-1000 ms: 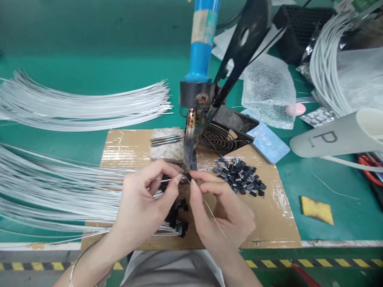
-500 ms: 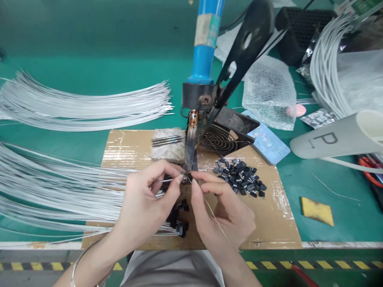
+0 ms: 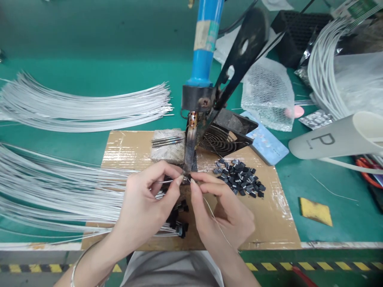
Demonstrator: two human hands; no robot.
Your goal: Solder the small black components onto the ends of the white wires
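My left hand [image 3: 143, 207] pinches the end of a thin white wire [image 3: 163, 181] between thumb and forefinger, right under the tip of the mounted soldering iron [image 3: 189, 149]. My right hand [image 3: 223, 211] pinches a fine strand of solder wire [image 3: 214, 217] that trails back over the palm, its end meeting the same spot at the iron tip. Both hands rest over the brown cardboard pad [image 3: 278, 215]. Below my left hand lie finished wires with small black parts [image 3: 178, 221] on their ends.
A pile of small black components [image 3: 241, 181] sits right of the iron. Bundles of white wires [image 3: 83, 107] fan across the left. A small fan [image 3: 221, 137], bubble wrap [image 3: 267, 93], a white tube [image 3: 338, 137], a yellow sponge [image 3: 315, 211] and coiled cable [image 3: 321, 67] lie on the green bench.
Hardly anything has changed: both hands hold the same pinches at the iron tip, and only the camera view has shifted slightly.
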